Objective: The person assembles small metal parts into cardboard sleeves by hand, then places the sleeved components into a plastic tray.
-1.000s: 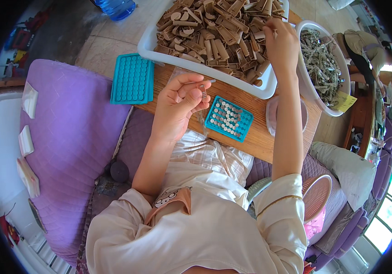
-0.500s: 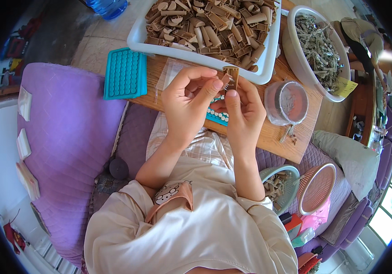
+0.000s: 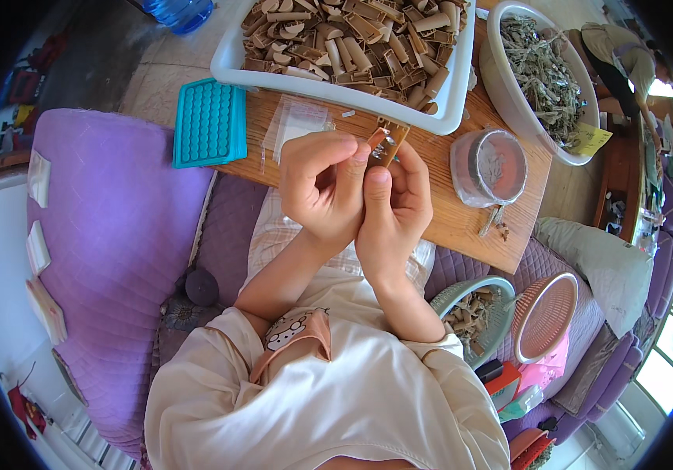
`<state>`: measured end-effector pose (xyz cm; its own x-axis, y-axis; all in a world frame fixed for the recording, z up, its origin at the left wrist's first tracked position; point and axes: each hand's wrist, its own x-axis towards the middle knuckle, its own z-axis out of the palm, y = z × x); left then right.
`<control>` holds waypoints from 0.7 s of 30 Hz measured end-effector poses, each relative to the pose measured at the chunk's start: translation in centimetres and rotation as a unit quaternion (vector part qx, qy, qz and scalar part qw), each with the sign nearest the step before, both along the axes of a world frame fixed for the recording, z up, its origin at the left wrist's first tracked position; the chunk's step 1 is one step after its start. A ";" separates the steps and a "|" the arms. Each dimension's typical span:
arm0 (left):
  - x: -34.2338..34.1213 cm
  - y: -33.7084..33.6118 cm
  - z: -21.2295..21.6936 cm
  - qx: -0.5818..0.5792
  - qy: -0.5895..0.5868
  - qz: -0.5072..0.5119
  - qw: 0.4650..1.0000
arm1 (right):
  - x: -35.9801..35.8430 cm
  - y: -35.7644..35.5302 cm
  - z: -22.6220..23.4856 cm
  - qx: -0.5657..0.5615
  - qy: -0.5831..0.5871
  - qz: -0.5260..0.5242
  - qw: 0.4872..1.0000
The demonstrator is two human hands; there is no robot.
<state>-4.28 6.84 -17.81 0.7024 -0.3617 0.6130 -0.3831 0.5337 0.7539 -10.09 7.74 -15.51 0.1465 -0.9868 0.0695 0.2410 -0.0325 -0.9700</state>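
Close together above the wooden table (image 3: 501, 227), my two hands work on small brown plastic parts. Between the thumb and fingers of my left hand (image 3: 322, 186) is a small reddish-brown piece (image 3: 375, 140) with shiny metal bits beside it. My right hand (image 3: 394, 210) pinches a brown plastic shell (image 3: 393, 128), held upright and partly covered by the fingers. The two parts meet or overlap at the fingertips; whether they are joined I cannot tell. Beyond them, a white tub (image 3: 336, 95) is heaped with similar brown shells (image 3: 352, 47).
Stacked teal trays (image 3: 209, 121) sit at the table's left, near clear plastic bags (image 3: 297, 121). On the right are a round clear container (image 3: 499, 168) and a white basin (image 3: 501, 86) of grey tangled parts (image 3: 540, 86). Baskets (image 3: 544, 317) stand lower right; another person (image 3: 615, 51) is beyond.
Both hands have come closer together and moved slightly down and left. The shell and the small piece are now nearer each other, and the teal tray beneath the hands is hidden.
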 end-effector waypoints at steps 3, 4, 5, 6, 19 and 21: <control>0.0 0.1 0.2 -0.012 -0.021 0.032 0.999 | 0.3 0.6 -0.3 -0.001 -0.014 -0.011 1.000; 0.1 0.1 0.3 -0.013 -0.035 0.046 0.998 | 0.3 0.8 -0.4 -0.002 -0.014 -0.015 1.000; 0.1 0.2 0.2 -0.013 -0.034 0.046 0.998 | 0.4 0.9 -0.4 -0.004 -0.015 -0.019 1.000; 0.2 0.2 0.2 -0.016 -0.037 0.050 0.998 | 0.4 0.9 -0.4 -0.003 -0.014 -0.020 1.000; 2.8 0.3 1.6 0.198 0.052 -0.309 0.929 | -0.7 -0.7 -1.1 -0.039 0.044 0.031 0.998; 3.5 0.9 2.4 0.242 0.227 -0.470 0.818 | -0.7 -0.7 -1.1 -0.041 0.050 0.037 0.997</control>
<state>-0.79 7.72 -15.41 0.0906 -0.9959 -0.0085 0.4039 0.0289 0.9143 -10.77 7.03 -16.60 0.2296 -0.9645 0.1302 0.1482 -0.0976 -0.9841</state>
